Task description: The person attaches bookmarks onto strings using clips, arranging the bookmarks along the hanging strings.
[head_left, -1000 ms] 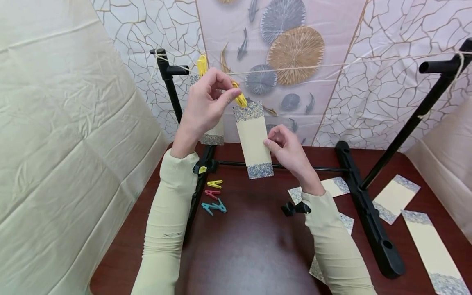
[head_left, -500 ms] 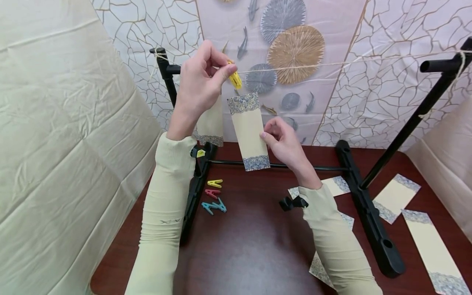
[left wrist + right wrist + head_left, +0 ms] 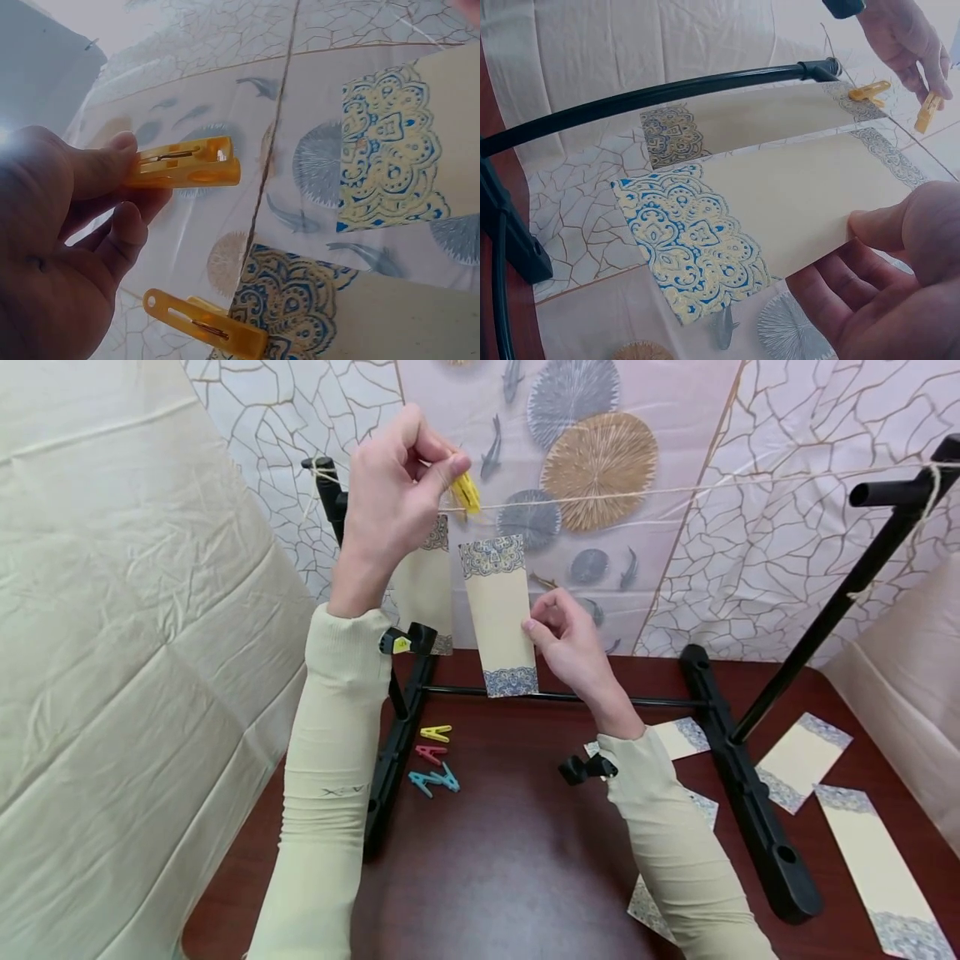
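Note:
My left hand (image 3: 393, 485) pinches a yellow clothespin (image 3: 466, 492) by its handle end, right at the string (image 3: 600, 498) in the head view. In the left wrist view this clothespin (image 3: 187, 163) points toward the string (image 3: 271, 150), its tips a little apart from it. My right hand (image 3: 573, 639) pinches the right edge of a cream paper card (image 3: 498, 618) with blue patterned ends, held nearly upright just below the string. Beside it hangs a second card (image 3: 426, 589), fixed to the string by another yellow clothespin (image 3: 206, 322).
A black frame (image 3: 832, 577) holds up the string. On the dark red table (image 3: 495, 860) lie a yellow clothespin (image 3: 436, 734), a red one (image 3: 431, 754) and blue ones (image 3: 435, 779). Several more cards (image 3: 877, 860) lie to the right, some partly under the right sleeve.
My left hand has risen and moved left with the clothespin, away from the card's top edge to string height. My right hand has lifted the card slightly up and left.

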A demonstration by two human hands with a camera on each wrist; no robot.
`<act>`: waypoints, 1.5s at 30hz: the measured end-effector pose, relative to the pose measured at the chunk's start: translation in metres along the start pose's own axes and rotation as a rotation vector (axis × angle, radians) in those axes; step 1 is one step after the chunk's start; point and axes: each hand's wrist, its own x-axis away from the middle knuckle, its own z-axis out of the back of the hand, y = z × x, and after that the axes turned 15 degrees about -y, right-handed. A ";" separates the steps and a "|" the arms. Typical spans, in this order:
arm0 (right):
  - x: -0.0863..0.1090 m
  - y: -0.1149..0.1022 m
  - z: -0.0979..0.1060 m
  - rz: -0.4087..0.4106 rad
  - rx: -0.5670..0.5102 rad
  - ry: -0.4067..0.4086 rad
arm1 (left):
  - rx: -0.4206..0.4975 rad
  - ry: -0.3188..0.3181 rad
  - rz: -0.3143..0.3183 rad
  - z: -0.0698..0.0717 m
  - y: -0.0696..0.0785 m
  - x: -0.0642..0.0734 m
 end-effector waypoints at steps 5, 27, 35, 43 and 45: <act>-0.006 -0.004 -0.001 0.000 -0.025 0.011 | -0.029 -0.022 0.016 0.004 0.000 -0.007; -0.020 -0.017 -0.010 0.066 -0.065 0.096 | -0.152 -0.246 0.131 -0.007 0.004 -0.016; -0.018 -0.014 -0.010 0.048 -0.054 0.092 | -0.219 -0.385 0.145 -0.004 0.009 -0.013; -0.016 -0.013 -0.011 0.056 -0.103 0.067 | -0.222 -0.440 0.158 0.000 0.011 -0.010; -0.016 -0.012 -0.010 0.058 -0.098 0.061 | -0.230 -0.439 0.150 0.001 0.011 -0.009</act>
